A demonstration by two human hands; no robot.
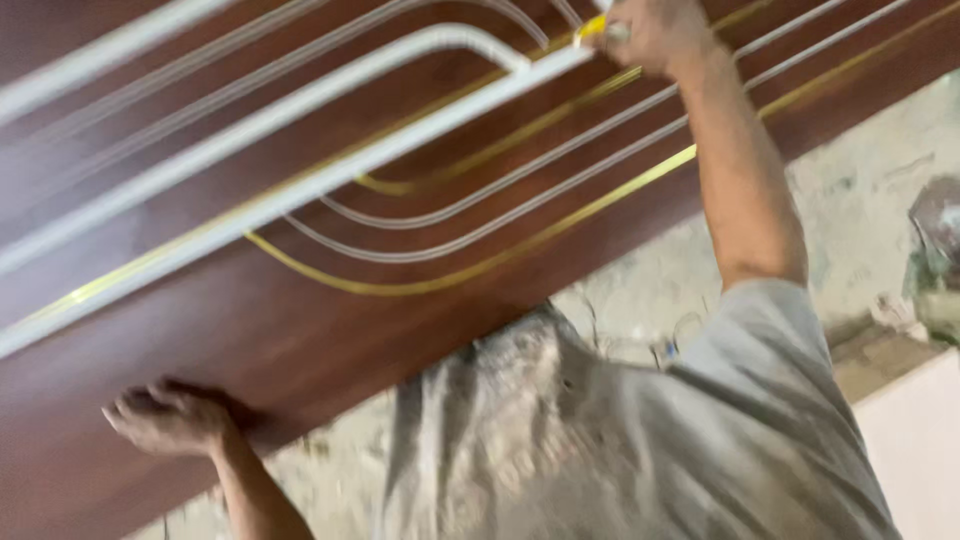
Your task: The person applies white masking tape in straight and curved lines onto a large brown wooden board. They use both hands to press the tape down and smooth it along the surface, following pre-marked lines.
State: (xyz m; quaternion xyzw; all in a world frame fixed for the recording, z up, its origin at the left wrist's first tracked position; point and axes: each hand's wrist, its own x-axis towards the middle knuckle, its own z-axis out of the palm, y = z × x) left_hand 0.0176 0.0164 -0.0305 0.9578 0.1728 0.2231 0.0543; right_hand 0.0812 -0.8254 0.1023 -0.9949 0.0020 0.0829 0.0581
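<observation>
Fingers of my left hand (172, 418) lie curled and pressed flat on the brown panel (300, 340) near its lower edge. My right hand (652, 32) pinches a yellow tool (592, 27) (mostly hidden) against the panel's white strips (330, 165), far up.

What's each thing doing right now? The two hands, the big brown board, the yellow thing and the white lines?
left hand: resting on the brown board's near edge, holding nothing.
right hand: closed around the yellow tool.
yellow tool: gripped, tip at the white strip; too blurred to tell more.
brown board: slanting across the view, face bare.
white strip: lying along the board.
grey shirt: dusty.
</observation>
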